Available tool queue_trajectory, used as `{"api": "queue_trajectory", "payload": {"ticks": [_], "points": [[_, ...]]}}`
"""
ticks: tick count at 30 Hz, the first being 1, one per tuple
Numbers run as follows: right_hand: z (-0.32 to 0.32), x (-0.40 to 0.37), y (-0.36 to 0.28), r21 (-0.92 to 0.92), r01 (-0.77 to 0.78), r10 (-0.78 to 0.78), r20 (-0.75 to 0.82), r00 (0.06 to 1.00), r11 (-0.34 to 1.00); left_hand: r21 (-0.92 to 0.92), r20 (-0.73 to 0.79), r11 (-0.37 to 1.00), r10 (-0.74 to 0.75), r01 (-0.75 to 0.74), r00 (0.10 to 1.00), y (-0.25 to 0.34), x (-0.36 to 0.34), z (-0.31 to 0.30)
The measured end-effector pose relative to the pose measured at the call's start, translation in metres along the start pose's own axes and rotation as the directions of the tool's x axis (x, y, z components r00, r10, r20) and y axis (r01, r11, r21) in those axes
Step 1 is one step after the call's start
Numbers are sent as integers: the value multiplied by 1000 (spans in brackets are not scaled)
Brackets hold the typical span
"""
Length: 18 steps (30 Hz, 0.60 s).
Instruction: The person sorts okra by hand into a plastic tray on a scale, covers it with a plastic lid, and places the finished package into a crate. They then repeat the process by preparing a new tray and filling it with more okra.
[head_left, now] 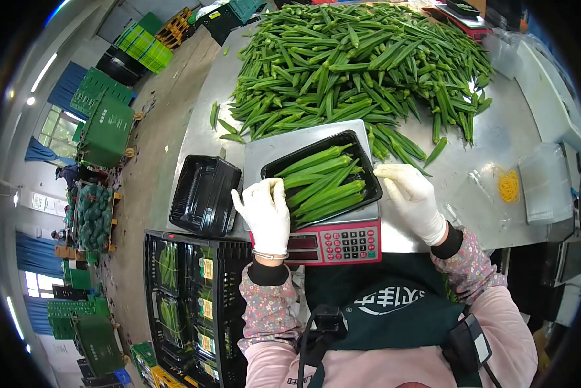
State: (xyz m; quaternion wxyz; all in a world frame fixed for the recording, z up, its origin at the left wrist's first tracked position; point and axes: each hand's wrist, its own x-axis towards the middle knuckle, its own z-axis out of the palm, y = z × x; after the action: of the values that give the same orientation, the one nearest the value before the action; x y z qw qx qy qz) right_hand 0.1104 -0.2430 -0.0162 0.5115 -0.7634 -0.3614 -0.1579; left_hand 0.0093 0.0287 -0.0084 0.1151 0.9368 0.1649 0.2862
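A black plastic tray (370, 173) holds several okra pods (322, 176) laid side by side. It sits tilted on the metal pan (258, 152) of a red and grey scale (350, 244). At the tray's left end is my left hand (265, 212) in a white glove, its fingers bent and apart, the nearest ones by the pod tips. Just off the tray's right end, my right hand (414, 200), gloved too, has a gap between thumb and forefinger. Neither hand visibly holds anything. Left of the scale lie stacked black trays (203, 194).
A large okra heap (348, 71) covers the back of the metal table (203, 139). Yellow rubber bands (508, 186) and clear plastic containers (546, 187) are at the right. Below left, a black crate (229, 310) holds packed okra trays. Green bins (106, 132) stand across the floor.
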Motion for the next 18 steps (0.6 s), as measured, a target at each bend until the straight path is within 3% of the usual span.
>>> {"api": "queue_trajectory", "payload": {"ticks": [5,12,16,18], "points": [[0,-3,1,28,-52,52,6,999,998,113,-29,991,71,-67,997,-4,1,4],[1,-8,1,24,-85,86,-21,996,996,59,9,996,68,-68,998,2,0,1],[-9,-14,9,-37,-86,84,-35,996,996,116,50,979,162,-167,985,-2,-3,2],[-20,-11,25,-173,-43,32,-61,998,984,107,10,985,135,-136,991,2,-3,-5]]}}
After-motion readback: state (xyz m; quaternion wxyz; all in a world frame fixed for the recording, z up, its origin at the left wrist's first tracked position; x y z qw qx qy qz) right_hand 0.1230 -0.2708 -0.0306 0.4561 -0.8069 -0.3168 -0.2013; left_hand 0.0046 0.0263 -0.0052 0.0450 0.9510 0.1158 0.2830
